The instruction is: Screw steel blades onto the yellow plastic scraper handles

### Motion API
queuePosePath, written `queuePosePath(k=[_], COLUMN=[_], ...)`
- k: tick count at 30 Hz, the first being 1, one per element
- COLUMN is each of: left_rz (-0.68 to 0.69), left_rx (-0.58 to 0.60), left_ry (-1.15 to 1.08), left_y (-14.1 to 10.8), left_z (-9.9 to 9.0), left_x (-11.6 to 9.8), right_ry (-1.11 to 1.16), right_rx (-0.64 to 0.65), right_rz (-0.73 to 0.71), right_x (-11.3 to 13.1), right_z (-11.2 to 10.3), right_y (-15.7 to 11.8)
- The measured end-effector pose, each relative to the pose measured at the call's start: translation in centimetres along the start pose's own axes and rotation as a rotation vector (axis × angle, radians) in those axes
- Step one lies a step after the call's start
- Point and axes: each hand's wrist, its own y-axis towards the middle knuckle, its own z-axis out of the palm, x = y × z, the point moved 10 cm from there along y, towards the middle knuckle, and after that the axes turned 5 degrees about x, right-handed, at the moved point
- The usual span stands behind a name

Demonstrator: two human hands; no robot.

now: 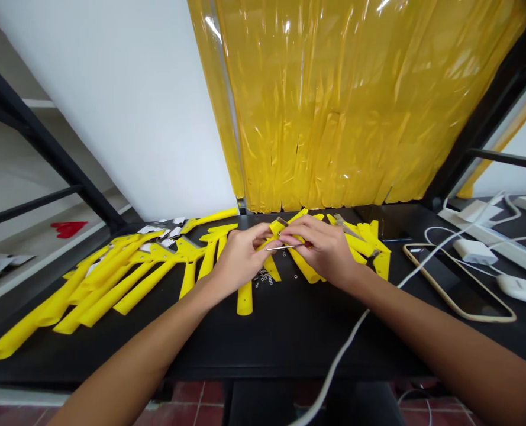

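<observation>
My left hand [241, 253] is closed around a yellow plastic handled tool with a metal plate at its head [277, 226]. In my right hand [327, 245] is a small screwdriver [284, 247] with a thin metal shaft and a dark red grip. The shaft points left, across to my left fingertips; my fingers hide where its tip meets the tool. Just below both hands lies a little heap of small metal nuts and screws [265, 278], with a few loose ones beside it. A yellow handle [245, 299] rests under my left wrist.
Many similar yellow tools [138, 266] are piled on the black table [263, 349] at left, more [380, 260] at right. A phone [460, 284], white charger [474, 251] and power strip [502, 236] lie right. A white cable [347, 349] crosses in front. A yellow plastic curtain [342, 106] hangs behind.
</observation>
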Motion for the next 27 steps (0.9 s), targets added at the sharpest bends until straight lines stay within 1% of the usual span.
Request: queuePosePath(k=[4, 7, 8, 10, 12, 15, 17, 18, 20, 22, 25, 27], left_rz=[-0.01, -0.015, -0.019, -0.022, -0.017, -0.033, -0.062, -0.064, -0.005, 0.123, 0.316, 0.357], left_rx=[-0.013, -0.01, -0.003, 0.018, 0.061, 0.126, 0.111, 0.082, 0.011, -0.017, 0.023, 0.046], left_ry=[0.132, 0.121, 0.113, 0.116, 0.131, 0.153, 0.183, 0.211, 0.299, 0.422, 0.629, 0.715], left_y=[-0.2, -0.2, -0.2, -0.2, -0.1, -0.1, -0.2, -0.2, -0.4, -0.7, -1.3, -1.5], left_z=[0.1, 0.2, 0.3, 0.3, 0.5, 0.8, 0.4, 0.1, -0.4, -0.3, 1.3, 2.0], left_x=[-0.1, -0.2, -0.2, -0.3, -0.3, -0.1, 0.2, 0.2, -0.6, -2.2, -3.8, -3.8], right_ry=[-0.056, -0.069, -0.058, -0.006, 0.106, 0.376, 0.541, 0.601, 0.711, 0.814, 0.943, 1.003], right_rx=[0.002, 0.01, 0.005, -0.019, -0.011, 0.113, 0.172, 0.176, 0.149, 0.124, 0.143, 0.186], right_rz=[0.015, 0.034, 0.067, 0.191, 0.327, 0.473, 0.57, 0.623, 0.733, 0.843, 1.0, 1.068], right_x=[0.1, 0.2, -0.1, -1.4, -3.0, -4.7, -5.5, -5.9, -6.7, -7.4, -7.8, -7.7], right_z=[0.0, 0.1, 0.0, -0.3, -0.1, 1.9, 3.1, 3.4, 3.8, 4.1, 5.0, 5.6], right_y=[-0.1, -0.1, 0.0, 0.0, -0.2, -0.5, -0.9, -1.1, -1.6, -2.2, -3.4, -4.0])
